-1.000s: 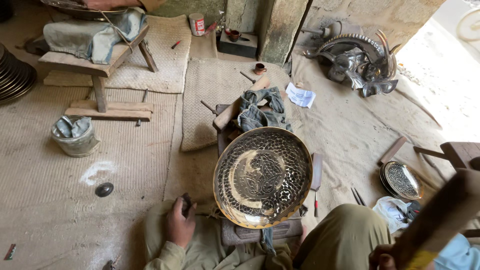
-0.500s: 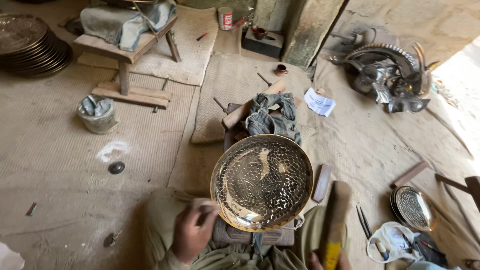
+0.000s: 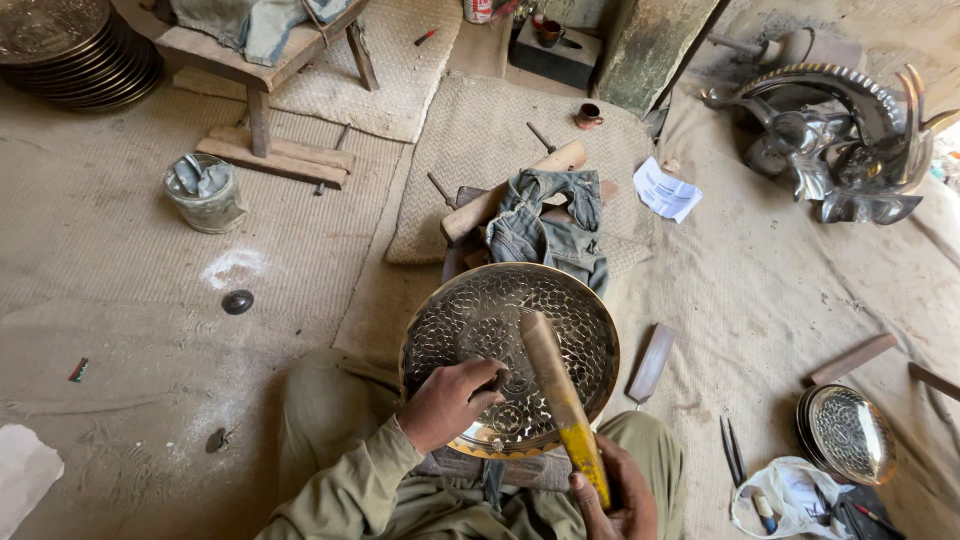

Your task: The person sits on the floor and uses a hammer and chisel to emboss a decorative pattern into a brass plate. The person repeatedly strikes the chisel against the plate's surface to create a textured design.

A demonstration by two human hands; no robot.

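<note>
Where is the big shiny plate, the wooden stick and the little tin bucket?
patterned metal plate (image 3: 470, 315): head view, on its upper left embossed surface.
wooden stick (image 3: 548, 365): head view, on its bare middle above the yellow tape.
tin bucket (image 3: 212, 208): head view, on its outer side wall.

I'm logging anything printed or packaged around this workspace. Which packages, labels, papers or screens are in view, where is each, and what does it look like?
Printed paper sheet: on the mat right of the denim cloth, white, creased, dark print.
Can: top edge, behind the woven mat, cylindrical, red and white label.
Plastic bag: bottom right beside the small tray, white, crumpled.
No screens or signs.
</note>
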